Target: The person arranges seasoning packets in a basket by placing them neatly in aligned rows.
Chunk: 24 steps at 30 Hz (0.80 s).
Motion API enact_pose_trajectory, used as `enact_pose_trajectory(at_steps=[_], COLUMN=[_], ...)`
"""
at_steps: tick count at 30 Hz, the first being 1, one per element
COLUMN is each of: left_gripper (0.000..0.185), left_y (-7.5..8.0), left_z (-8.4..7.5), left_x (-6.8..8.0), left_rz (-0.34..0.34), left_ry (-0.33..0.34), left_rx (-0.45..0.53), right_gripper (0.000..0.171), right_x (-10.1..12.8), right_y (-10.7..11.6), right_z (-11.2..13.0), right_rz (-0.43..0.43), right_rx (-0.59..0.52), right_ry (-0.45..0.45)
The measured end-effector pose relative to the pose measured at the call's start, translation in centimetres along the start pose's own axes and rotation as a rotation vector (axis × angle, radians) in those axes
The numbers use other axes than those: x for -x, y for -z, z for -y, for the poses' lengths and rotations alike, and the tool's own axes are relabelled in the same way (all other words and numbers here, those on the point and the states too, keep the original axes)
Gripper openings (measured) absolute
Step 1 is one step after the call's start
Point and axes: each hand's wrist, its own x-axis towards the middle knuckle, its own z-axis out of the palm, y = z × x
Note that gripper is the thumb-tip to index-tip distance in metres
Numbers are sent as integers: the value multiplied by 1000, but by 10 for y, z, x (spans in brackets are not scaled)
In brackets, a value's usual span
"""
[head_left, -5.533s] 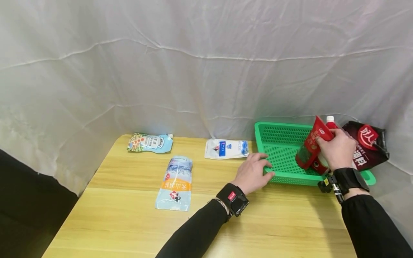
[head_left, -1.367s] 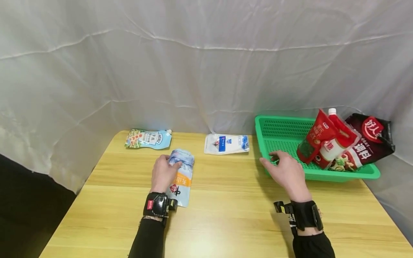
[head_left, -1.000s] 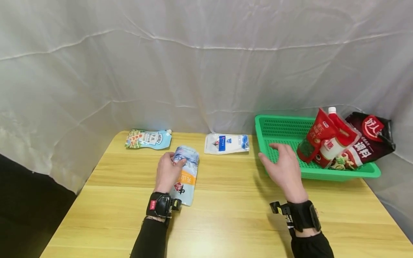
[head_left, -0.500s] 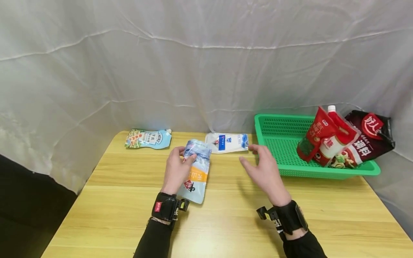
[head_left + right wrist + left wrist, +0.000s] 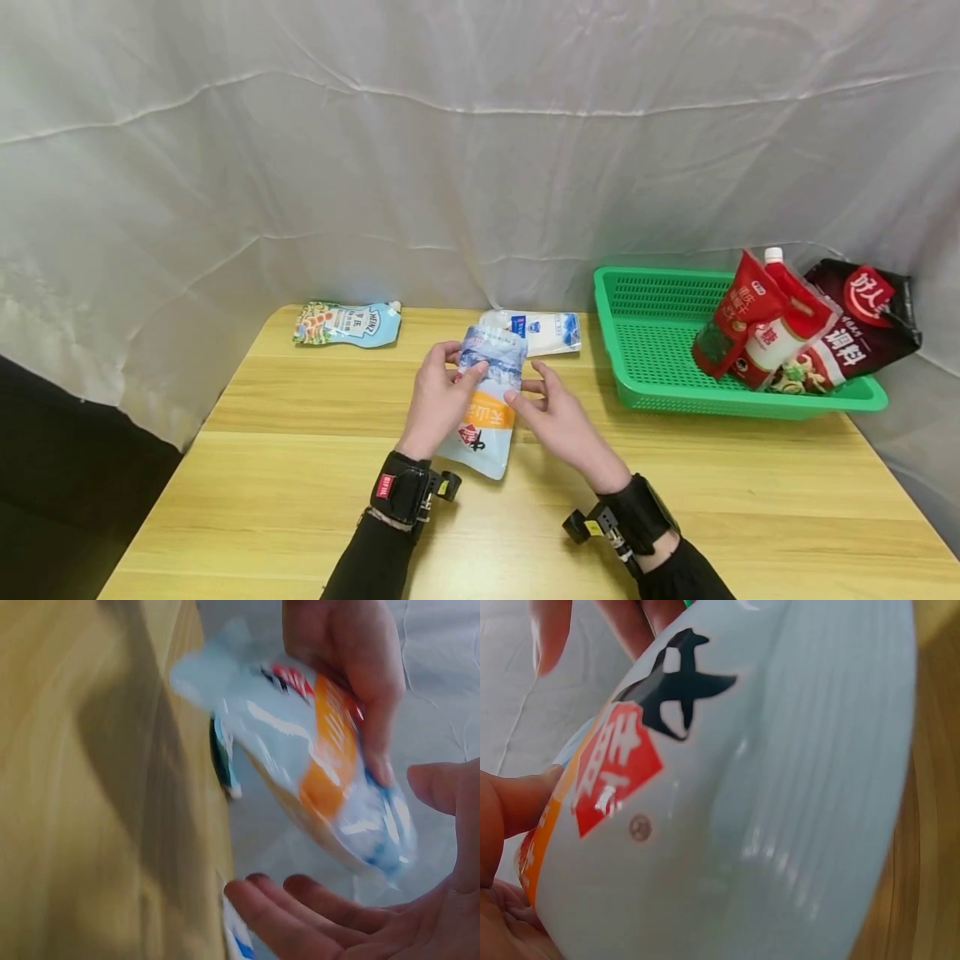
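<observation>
My left hand (image 5: 437, 402) grips a bag of salt (image 5: 491, 414), light blue with an orange band and a mountain picture, its thumb across the front. The bag is tilted and held above the table, as the right wrist view shows the salt bag (image 5: 277, 735) over its surface. Beside the bag's right edge is my right hand (image 5: 561, 423), thumb and fingers spread. In the right wrist view, a gap separates the right hand's fingers (image 5: 300, 922) from the bag. Behind it lies a white-and-blue packet (image 5: 555, 332), partly covered by the bag.
A green basket (image 5: 630, 392) stands at the back right, with a red pouch (image 5: 738, 312), a red-and-white spouted pouch (image 5: 776, 346) and a black seasoning bag (image 5: 847, 342) at its right end. A Heinz pouch (image 5: 360, 325) lies at the table's back left. A grey curtain (image 5: 450, 167) hangs behind.
The red pouch was released in the basket. My left hand took hold of the salt bag and brought it right, off the table; my right hand came left from the basket to the bag.
</observation>
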Motion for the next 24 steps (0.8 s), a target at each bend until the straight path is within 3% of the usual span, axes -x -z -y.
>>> enact_pose_trajectory(at_steps=[5,11,15,24], left_gripper=[52,51,52,57], left_y=[-4,-6,-6,-3], left_z=[-3,-3,-2,-3], left_x=[3,3,2,1], left_rz=[21,15,15,23], left_ry=[5,-3,-4,5], left_rx=[34,45,45,58], right_gripper=[81,80,79,69], right_x=[-1,-1,-1,-1], right_y=[-5,-7,-7,-6], right_z=[-1,-1,-2,-5], right_rz=[17,34,43,-41], right_rx=[-182,-282,-292,-212], right_ry=[-14,-14,-1,16])
